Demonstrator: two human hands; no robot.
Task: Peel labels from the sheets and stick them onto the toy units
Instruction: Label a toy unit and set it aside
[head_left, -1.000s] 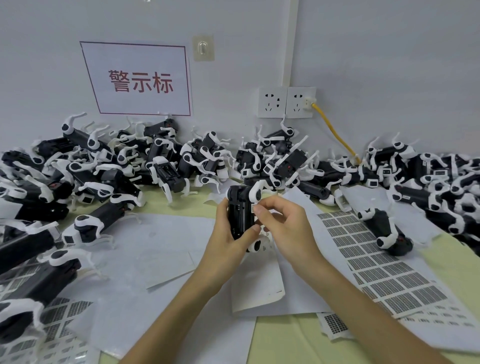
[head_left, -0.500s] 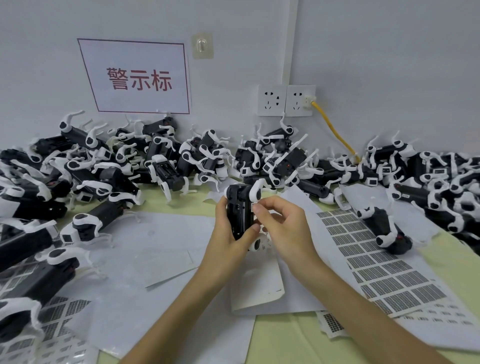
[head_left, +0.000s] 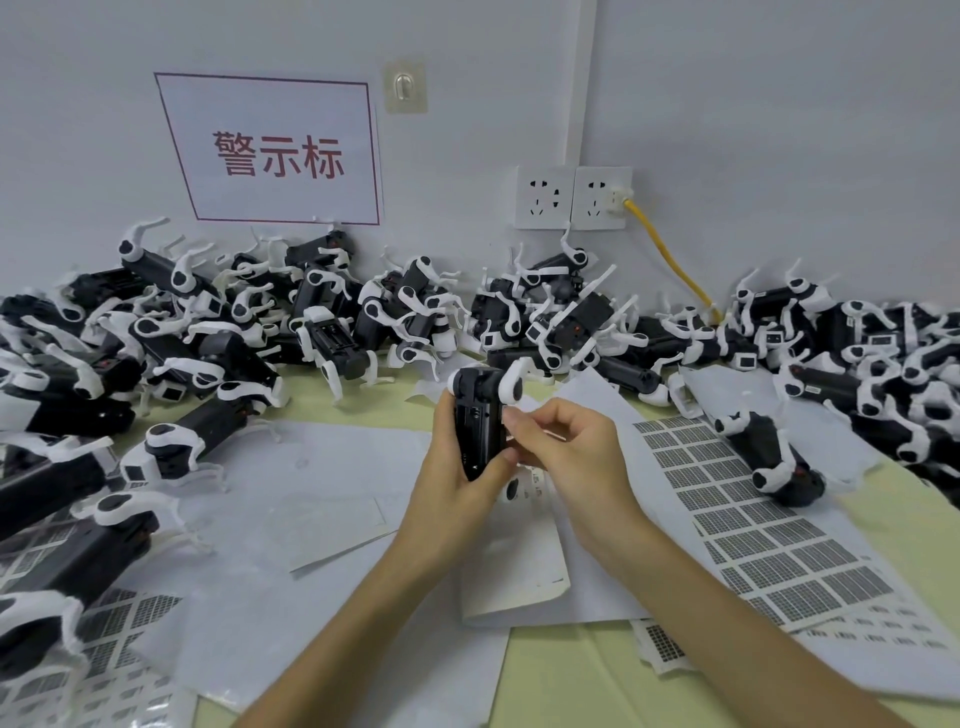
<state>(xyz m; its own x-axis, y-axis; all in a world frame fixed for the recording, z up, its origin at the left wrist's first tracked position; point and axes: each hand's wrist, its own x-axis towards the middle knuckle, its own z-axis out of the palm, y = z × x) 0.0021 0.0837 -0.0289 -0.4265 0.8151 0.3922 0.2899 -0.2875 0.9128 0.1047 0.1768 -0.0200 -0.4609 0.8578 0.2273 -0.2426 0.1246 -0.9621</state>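
head view: the left hand (head_left: 457, 483) grips one toy unit (head_left: 480, 426) upright above the table (head_left: 571, 675), with the fingers wrapped round its black body and the thumb on the near face. the right hand (head_left: 571, 452) is curled, and its index fingertip and thumb are closed against the right edge of the same unit. the label itself is too small to make out.

change over the last second: very little. the unit remains at the same height and angle. the left-hand grip is unchanged. the right fingertips stay on the same edge. only the view has shifted slightly, as the wall sign (head_left: 270, 150) sits a little differently in frame.

meaning for the task: the steady contact suggests a label is being seated or rubbed down on this unit, not fetched; this is a judgement, not an observation.

supply: the label sheet (head_left: 753, 519) lies flat to the right, with many printed labels in place. blank backing sheets (head_left: 311, 493) lie under and left of the hands. the pile of toy units (head_left: 363, 322) lines the wall, so most of the batch probably remains.
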